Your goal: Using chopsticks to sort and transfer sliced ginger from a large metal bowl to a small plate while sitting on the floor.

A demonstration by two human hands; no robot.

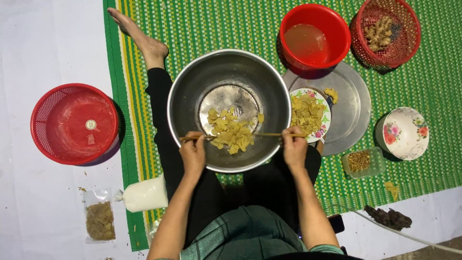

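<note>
Steel bowl | left hand, right hand clamped on stick | yellow pieces inside

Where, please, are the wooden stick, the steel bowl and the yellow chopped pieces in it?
wooden stick (269, 135), head view, bare shaft between the hands.
steel bowl (192, 86), head view, inner left wall.
yellow chopped pieces (231, 134), head view, middle of the heap.

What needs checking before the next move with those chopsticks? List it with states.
1. Left hand grips one end of the chopsticks: ok.
2. Right hand grips the other end: ok.
3. Yellow pieces lie inside the steel bowl: ok.
4. Bowl sits level between the legs: ok.
5. Flowered plate of pieces rests apart from the bowl's rim: cannot tell.
6. Red bowl of liquid stands clear of the hands: ok.
</note>
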